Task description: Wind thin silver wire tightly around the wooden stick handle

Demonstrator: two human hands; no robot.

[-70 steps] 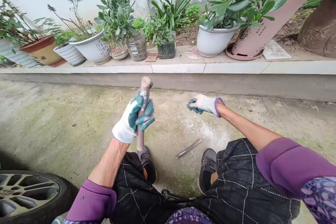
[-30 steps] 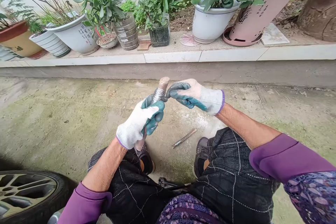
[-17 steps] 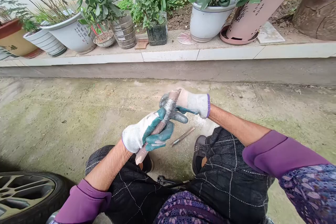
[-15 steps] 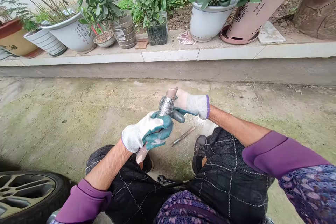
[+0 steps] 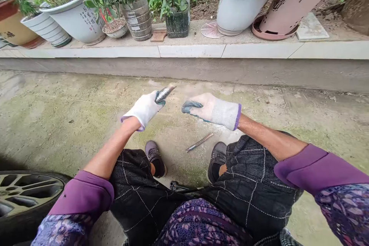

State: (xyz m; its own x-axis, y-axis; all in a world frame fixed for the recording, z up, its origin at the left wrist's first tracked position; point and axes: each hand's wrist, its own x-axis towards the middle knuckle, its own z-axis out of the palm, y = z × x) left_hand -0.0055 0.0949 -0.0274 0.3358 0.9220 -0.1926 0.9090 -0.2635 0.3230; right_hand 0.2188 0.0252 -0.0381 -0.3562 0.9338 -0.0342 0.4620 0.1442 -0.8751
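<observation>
My left hand [image 5: 143, 109], in a white glove with a teal palm, is closed round a short stick wound with silvery wire [image 5: 165, 93]; the stick's end points up and to the right. My right hand [image 5: 211, 109], in a matching glove, hovers just right of the stick's tip without touching it, its fingers loosely curled and nothing visible in them. On the concrete between my two shoes lies a thin metal file [image 5: 199, 142].
A raised ledge [image 5: 190, 50] runs across the back, lined with potted plants such as a white pot [image 5: 241, 10]. A car wheel [image 5: 25, 196] sits at the lower left. My knees in dark checked trousers fill the foreground.
My left hand has swung the wire-wound stick up and away from me, turning its back towards the camera. My right hand let go of the stick's end and drew slightly right.
</observation>
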